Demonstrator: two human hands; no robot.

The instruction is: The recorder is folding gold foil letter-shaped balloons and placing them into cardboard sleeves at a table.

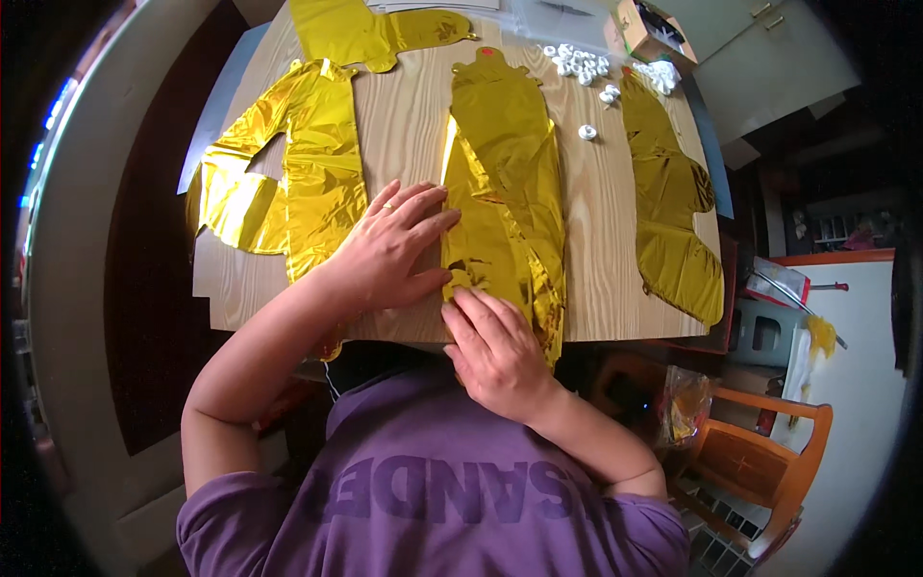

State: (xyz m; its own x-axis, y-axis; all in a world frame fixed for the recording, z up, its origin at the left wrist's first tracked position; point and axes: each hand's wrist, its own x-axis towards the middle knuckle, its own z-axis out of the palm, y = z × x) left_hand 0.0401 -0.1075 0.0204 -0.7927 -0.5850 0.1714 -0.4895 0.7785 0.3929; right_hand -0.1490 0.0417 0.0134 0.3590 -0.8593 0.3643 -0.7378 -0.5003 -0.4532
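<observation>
A flat gold foil balloon [500, 144] lies lengthwise on the wooden table in front of me, partly folded over itself, with a small red mark on its far tab. My left hand [389, 245] rests on its left edge, palm down, fingers stretched out with a ring on one. At the balloon's near end, my right hand [500, 351] has its fingers close together on the foil, gripping the lower left edge. What lies under the right palm is hidden. The near end of the foil hangs past the table edge.
Uninflated gold foil balloons lie at the left [322, 163], far left [375, 29] and right [668, 202] of the table [404, 106]. Several small white rolls [577, 62] sit at the back right beside an open cardboard box [654, 34]. A wooden chair [760, 452] stands right.
</observation>
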